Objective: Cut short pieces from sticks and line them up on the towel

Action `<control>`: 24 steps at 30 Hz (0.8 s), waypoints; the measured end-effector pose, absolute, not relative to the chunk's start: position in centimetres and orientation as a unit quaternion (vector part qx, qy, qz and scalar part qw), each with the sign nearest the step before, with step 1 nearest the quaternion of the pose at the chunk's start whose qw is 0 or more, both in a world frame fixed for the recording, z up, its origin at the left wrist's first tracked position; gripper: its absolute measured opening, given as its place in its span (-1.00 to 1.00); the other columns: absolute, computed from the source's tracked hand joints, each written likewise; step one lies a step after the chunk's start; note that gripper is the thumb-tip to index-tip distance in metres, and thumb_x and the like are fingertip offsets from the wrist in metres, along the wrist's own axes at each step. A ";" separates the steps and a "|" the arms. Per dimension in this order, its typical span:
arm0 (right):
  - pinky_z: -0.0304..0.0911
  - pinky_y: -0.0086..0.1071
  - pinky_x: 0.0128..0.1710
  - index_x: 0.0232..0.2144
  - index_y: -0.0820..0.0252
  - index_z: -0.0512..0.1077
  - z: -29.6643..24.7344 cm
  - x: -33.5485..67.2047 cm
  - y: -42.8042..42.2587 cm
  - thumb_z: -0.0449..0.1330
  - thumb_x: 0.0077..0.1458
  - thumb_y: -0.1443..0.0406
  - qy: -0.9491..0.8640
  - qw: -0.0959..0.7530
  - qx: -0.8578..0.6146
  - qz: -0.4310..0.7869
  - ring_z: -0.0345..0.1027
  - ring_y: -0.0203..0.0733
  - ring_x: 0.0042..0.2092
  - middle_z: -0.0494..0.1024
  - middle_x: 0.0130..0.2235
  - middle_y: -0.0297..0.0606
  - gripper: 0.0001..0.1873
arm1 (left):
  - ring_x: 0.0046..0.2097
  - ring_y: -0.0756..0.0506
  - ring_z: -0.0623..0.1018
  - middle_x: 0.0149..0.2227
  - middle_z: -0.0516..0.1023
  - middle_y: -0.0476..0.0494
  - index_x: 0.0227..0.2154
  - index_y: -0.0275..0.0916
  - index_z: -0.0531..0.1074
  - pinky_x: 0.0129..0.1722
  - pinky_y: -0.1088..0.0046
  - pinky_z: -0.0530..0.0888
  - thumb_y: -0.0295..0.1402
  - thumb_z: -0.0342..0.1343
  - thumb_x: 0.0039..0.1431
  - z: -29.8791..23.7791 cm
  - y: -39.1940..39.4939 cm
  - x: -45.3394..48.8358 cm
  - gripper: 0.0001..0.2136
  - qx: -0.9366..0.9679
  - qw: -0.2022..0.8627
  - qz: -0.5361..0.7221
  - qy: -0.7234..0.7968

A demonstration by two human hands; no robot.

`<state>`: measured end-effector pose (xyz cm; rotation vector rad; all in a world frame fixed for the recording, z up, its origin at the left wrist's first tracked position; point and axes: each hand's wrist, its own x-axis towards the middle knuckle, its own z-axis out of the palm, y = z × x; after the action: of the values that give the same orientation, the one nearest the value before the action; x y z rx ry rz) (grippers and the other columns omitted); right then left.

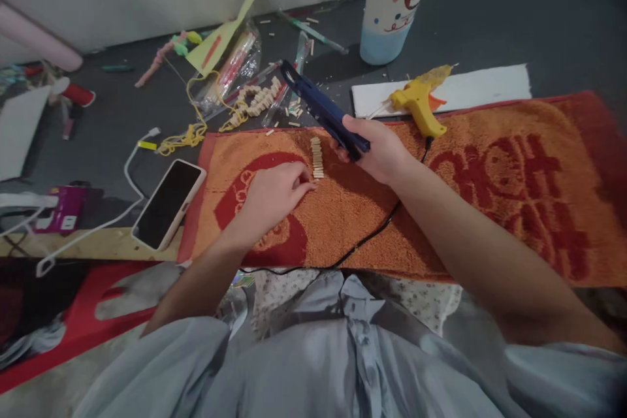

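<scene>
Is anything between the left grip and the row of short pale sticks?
Nothing visible: the left grip is beside the row of sticks. The long dark blue tool in the right grip is not between them.

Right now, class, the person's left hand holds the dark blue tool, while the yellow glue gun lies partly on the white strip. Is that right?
Not quite: the head view shows the right hand holding the dark blue tool. The yellow glue gun does lie partly on the white strip.

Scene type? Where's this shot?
Looks like a craft workspace, maybe at home: glue gun, yellow yarn and a row of short sticks.
</scene>
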<state>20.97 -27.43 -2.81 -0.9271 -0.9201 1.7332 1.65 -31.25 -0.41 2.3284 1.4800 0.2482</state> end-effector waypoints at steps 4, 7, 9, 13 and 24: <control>0.07 -0.50 -0.62 -0.48 0.22 0.34 -2.9 21.0 -27.3 0.15 0.08 0.11 -0.360 0.476 -0.368 0.713 0.19 -0.41 -0.56 0.37 -0.52 -0.33 -0.72 | -0.39 0.00 0.44 -0.42 0.53 -0.04 -0.37 -0.23 0.47 -0.38 0.48 0.28 -0.19 0.12 0.06 -0.6 -31.1 1.4 -0.80 0.812 0.210 0.093 0.536; 0.08 -0.49 -0.61 -0.49 0.22 0.33 -2.9 21.0 -27.2 0.14 0.09 0.08 -0.364 0.469 -0.373 0.713 0.19 -0.41 -0.56 0.37 -0.52 -0.32 -0.68 | -0.39 0.01 0.44 -0.42 0.52 -0.04 -0.40 -0.22 0.49 -0.38 0.48 0.29 -0.20 0.10 0.08 -0.9 -31.0 1.3 -0.80 0.817 0.220 0.111 0.522; 0.09 -0.47 -0.60 -0.49 0.20 0.32 -2.8 21.0 -27.1 0.13 0.09 0.06 -0.366 0.461 -0.381 0.713 0.19 -0.40 -0.55 0.37 -0.52 -0.32 -0.67 | -0.40 0.02 0.43 -0.43 0.51 -0.04 -0.41 -0.23 0.50 -0.38 0.49 0.28 -0.22 0.09 0.09 -1.1 -31.0 1.4 -0.81 0.821 0.222 0.118 0.513; 0.10 -0.45 -0.58 -0.50 0.18 0.30 -2.6 21.0 -27.1 0.14 0.08 0.04 -0.363 0.450 -0.395 0.714 0.18 -0.39 -0.55 0.36 -0.52 -0.32 -0.66 | -0.43 0.04 0.40 -0.47 0.49 -0.02 -0.43 -0.23 0.50 -0.41 0.51 0.27 -0.26 0.10 0.09 -1.4 -30.8 1.5 -0.83 0.821 0.224 0.129 0.509; 0.09 -0.45 -0.60 -0.53 0.18 0.28 -2.4 21.0 -27.2 0.17 0.04 0.05 -0.373 0.448 -0.391 0.713 0.16 -0.38 -0.54 0.36 -0.51 -0.33 -0.67 | -0.47 0.06 0.36 -0.51 0.43 0.01 -0.48 -0.25 0.43 -0.46 0.54 0.23 -0.27 0.10 0.07 -1.3 -31.1 1.9 -0.85 0.814 0.220 0.124 0.523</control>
<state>21.03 -27.19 -2.41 -0.9665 -0.9229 1.7633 1.91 -31.06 -1.27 2.2517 1.4475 0.3442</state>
